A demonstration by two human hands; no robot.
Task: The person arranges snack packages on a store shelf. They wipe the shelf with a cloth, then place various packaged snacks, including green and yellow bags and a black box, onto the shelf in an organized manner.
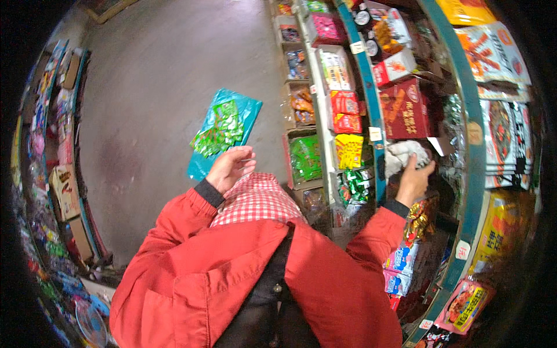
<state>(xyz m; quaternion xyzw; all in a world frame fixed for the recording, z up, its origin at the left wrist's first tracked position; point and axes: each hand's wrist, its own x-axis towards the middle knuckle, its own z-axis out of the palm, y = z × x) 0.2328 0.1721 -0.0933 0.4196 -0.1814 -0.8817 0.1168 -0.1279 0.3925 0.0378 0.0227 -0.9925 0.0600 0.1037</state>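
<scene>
At the right, my right hand point(414, 180) holds a crumpled white cloth point(407, 155) on a shelf behind a teal shelf edge point(380, 182). A dark red carton point(404, 108) stands just beyond the cloth, and gold-wrapped packets point(418, 224) lie on the near side of my hand. My left hand point(233, 167) is empty, its fingers loosely bent, above a red-and-white checked cloth point(261, 200) on my lap. Past that hand, green packets point(219, 130) lie on a flat teal plastic package point(248, 108); whether the hand touches it I cannot tell.
Lower shelf rows hold boxes of green packets point(305, 158), yellow packets point(349, 150) and red packets point(347, 108). A higher teal shelf edge point(472, 143) carries large snack bags point(504, 139) at far right. Stocked shelves point(61, 130) stand across the concrete floor point(143, 87).
</scene>
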